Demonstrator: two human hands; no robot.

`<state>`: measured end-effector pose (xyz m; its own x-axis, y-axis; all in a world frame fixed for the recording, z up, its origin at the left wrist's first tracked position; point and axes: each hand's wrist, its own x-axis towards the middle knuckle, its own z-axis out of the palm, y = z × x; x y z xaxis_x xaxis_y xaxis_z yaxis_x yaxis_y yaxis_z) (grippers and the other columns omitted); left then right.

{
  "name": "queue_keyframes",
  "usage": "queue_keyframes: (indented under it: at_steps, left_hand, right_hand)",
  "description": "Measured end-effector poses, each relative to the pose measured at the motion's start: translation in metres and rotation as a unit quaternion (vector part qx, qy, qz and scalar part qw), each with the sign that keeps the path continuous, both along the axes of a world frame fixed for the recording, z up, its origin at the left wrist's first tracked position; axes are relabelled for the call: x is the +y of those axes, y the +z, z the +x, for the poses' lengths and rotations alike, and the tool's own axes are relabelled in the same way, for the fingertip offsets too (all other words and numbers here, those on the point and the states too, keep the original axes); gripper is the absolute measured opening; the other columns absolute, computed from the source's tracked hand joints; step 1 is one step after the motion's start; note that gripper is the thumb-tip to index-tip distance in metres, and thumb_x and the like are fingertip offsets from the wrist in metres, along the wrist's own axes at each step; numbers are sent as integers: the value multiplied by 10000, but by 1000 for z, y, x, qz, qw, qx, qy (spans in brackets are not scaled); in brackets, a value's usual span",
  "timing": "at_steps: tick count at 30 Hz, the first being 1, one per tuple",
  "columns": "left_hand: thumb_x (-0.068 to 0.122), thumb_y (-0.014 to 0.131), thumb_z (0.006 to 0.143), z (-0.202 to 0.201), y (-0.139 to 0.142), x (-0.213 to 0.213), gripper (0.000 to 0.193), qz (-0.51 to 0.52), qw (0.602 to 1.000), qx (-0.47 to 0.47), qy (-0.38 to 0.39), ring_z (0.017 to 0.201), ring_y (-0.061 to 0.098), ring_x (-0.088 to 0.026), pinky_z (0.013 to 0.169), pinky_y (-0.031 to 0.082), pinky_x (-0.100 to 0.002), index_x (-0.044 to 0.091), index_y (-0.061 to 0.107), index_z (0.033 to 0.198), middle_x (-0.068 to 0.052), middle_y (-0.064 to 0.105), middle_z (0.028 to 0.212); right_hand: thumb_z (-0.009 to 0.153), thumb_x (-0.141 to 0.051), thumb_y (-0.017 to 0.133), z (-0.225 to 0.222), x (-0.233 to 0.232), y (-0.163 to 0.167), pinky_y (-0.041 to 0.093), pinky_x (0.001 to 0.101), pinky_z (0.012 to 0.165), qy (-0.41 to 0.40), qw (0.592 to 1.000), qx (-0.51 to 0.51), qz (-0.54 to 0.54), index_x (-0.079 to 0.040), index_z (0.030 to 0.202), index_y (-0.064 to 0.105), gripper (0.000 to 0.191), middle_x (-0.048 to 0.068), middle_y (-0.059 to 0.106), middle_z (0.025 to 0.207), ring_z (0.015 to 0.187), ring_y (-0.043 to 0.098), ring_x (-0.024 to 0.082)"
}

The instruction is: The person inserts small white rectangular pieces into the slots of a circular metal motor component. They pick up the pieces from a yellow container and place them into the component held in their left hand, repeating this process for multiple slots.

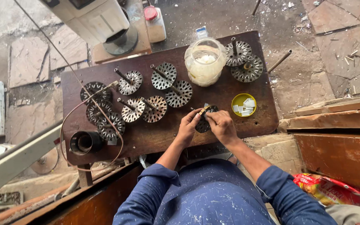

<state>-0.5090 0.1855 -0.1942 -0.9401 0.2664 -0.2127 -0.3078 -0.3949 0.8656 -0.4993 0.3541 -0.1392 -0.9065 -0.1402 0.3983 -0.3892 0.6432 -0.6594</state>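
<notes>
Both of my hands hold a dark round slotted metal disc (205, 118) over the front part of a brown wooden table (155, 137). My left hand (188, 127) grips its left edge. On the disc's right side, my right hand (220, 124) has its fingers pinched at the rim, by a small pale strip. Just right of the disc sits a yellow lid (243, 104) filled with small white paper pieces.
Several slotted metal discs on shafts (146, 93) lie across the table, two more (243, 60) at the back right. A clear jar (205, 61) stands behind my hands. A black tube (84, 141) and a wire sit at the left. A red packet (330, 189) lies on the floor.
</notes>
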Motion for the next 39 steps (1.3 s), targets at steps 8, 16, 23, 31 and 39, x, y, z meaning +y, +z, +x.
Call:
queue_keyframes:
  at_steps: [8,16,23,31,39]
  left_hand:
    - [182,542,1070,1,2,-6,364,3,1000,-18,-13,1106,652,-121,982,519,-282,-11,618,1369,-67,704,1228]
    - [183,547,1065,2,2,-8,372,-13,1000,-26,-1,1112,646,-119,991,511,-275,-21,620,1368,-70,704,1241]
    - [221,579,1063,-1,9,5,365,-65,998,-13,16,1054,644,-110,944,515,-267,-19,638,1332,-57,712,1171]
    - [245,601,1023,-12,14,-1,338,11,995,-97,0,980,664,-108,866,540,-261,8,665,1256,-46,722,1106]
    - [177,664,1058,-60,5,-22,214,-72,977,-114,-166,842,611,-124,748,506,-269,-24,705,1118,-61,705,976]
  right_hand:
    - [831,-74,797,0,-4,-2,576,400,794,-33,998,-42,-45,-49,994,773,167,143,768,955,895,732,322]
    - [851,-89,797,2,-6,-10,586,393,819,-25,998,-5,-51,-49,983,774,141,138,770,963,900,746,309]
    - [869,-132,783,4,-9,-9,592,356,761,-151,976,-112,-114,-45,1009,777,165,151,769,971,858,765,278]
    - [895,-159,784,-6,-16,-16,579,378,753,-133,983,-112,-58,-42,987,751,153,145,759,944,860,740,290]
    - [800,-327,862,-18,19,-23,577,357,732,-174,945,-236,-148,-37,1004,736,377,92,770,906,814,721,199]
